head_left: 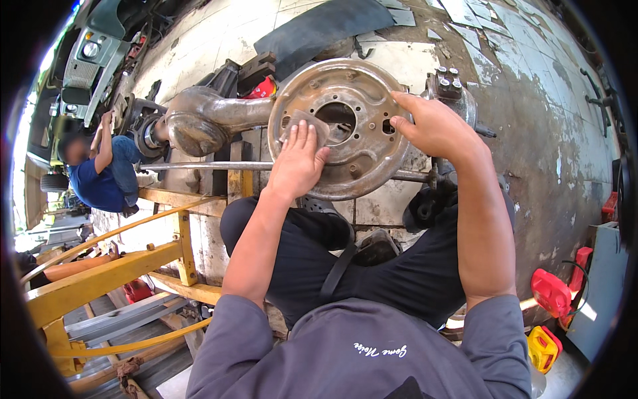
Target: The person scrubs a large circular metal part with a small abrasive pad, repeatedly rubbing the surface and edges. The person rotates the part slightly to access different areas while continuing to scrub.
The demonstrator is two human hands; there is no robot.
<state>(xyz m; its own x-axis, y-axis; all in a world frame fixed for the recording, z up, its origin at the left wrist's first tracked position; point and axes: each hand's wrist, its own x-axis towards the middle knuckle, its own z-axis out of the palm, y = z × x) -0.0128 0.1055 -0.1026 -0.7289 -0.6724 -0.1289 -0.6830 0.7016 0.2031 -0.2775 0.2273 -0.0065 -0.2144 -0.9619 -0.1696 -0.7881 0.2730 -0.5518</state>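
Note:
A round, brownish metal brake backing plate (355,174) faces me above my knees, with a large center hole and several smaller holes. My left hand (299,159) lies on its left side, pressing a brownish-grey piece of sandpaper (320,128) flat against the metal under its fingers. At the right rim, my right hand (440,128) grips the plate, thumb on the face near a small opening; some of its fingers are hidden. Behind and left of the plate runs a bulky metal axle housing (199,118).
A thin metal rod (219,165) passes below the housing. Yellow metal frames (113,279) stand at lower left. Another person in blue (100,174) crouches at far left near a vehicle. A bolted metal part (450,90) sits right of the plate. Red (550,292) and yellow containers (543,349) stand at lower right.

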